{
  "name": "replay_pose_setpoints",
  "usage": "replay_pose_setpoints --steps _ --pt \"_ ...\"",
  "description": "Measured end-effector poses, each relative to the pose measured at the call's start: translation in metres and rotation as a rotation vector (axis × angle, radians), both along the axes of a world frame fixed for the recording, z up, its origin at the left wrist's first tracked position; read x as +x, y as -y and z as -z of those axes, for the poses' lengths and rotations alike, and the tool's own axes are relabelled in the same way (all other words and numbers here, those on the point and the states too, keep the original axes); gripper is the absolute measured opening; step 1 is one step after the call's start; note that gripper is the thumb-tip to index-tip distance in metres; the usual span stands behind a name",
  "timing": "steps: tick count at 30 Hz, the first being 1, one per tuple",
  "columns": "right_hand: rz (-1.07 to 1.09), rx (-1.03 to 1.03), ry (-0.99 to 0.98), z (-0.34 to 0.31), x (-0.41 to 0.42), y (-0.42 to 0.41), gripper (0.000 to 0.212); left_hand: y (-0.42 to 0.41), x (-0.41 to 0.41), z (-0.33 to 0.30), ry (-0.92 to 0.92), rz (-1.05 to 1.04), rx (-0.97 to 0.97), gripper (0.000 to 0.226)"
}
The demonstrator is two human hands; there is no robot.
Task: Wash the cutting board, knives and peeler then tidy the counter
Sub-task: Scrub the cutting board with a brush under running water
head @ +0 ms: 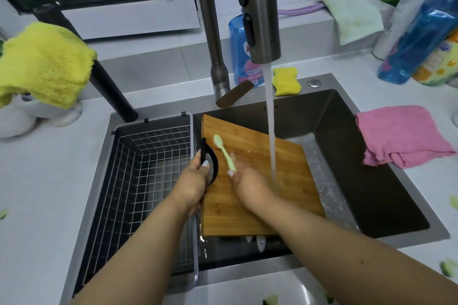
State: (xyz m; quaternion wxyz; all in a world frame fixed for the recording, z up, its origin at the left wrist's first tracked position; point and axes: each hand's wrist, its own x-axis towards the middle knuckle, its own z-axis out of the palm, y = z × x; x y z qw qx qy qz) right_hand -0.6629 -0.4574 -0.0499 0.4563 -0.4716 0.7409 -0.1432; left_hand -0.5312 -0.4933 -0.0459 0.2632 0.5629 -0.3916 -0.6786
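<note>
A bamboo cutting board [257, 190] lies tilted across the dark sink [371, 181], wet under the stream from the steel faucet [260, 15]. My left hand [194, 181] grips the board's black loop handle [213, 166] at its left edge. My right hand [247, 184] rests on the board and holds a pale green brush [224, 151] whose head points up and left. White handle ends [260, 242] poke out from under the board's near edge; what they belong to is hidden.
A wire drainer basket [148, 168] fills the sink's left part. A pink cloth [401, 136] hangs over the right rim. A yellow sponge [286, 80] and blue soap bottle [239, 49] sit behind the sink, a yellow towel [42, 62] at left. Green peel scraps [448, 267] lie on the white counter.
</note>
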Motion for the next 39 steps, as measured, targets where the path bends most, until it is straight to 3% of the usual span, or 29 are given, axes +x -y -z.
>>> replay_pose_setpoints --steps 4,8,10,12,15,18,21,24,27,30,32,36,39 --pt "0.206 -0.024 0.102 0.002 -0.009 0.023 0.051 0.001 0.001 0.004 0.037 0.019 -0.013 0.044" --pt "0.155 -0.086 -0.094 0.008 -0.01 0.017 0.049 0.002 0.003 0.008 0.054 0.019 -0.01 0.046" --pt "0.168 -0.149 0.037 0.004 0.005 0.017 0.026 0.003 0.004 0.01 0.05 0.029 -0.022 0.045" --pt "0.233 -0.191 0.137 0.003 0.009 0.027 0.02 0.004 0.003 0.011 0.042 0.035 -0.021 0.044" --pt "0.365 -0.077 0.082 0.017 -0.019 0.027 0.023 0.003 0.004 0.011 0.047 0.039 -0.017 0.044" --pt "0.316 0.115 -0.163 0.038 -0.059 0.006 0.045 0.004 0.005 0.012 0.052 0.038 -0.028 0.046" --pt "0.313 0.229 -0.355 0.044 -0.077 -0.013 0.045 0.003 0.004 0.01 0.052 0.041 -0.031 0.044" --pt "0.259 0.138 -0.252 0.036 -0.059 -0.014 0.044 0.004 0.004 0.01 0.049 0.042 -0.034 0.043" --pt "0.045 0.056 -0.232 0.037 -0.046 -0.009 0.049 0.003 0.002 0.011 0.058 0.047 -0.037 0.041" --pt "0.237 0.19 -0.282 0.038 -0.067 -0.014 0.04 0.004 0.004 0.012 0.076 0.044 -0.038 0.043" --pt "0.126 0.207 -0.342 0.031 -0.07 -0.024 0.041 0.006 0.005 0.014 0.084 0.032 -0.043 0.043" --pt "-0.027 0.15 -0.234 0.025 -0.047 -0.03 0.04 0.005 0.004 0.018 0.096 0.016 -0.045 0.039" --pt "0.113 0.181 -0.215 0.033 -0.059 -0.03 0.046 0.004 -0.001 0.018 0.165 -0.032 -0.057 0.033"
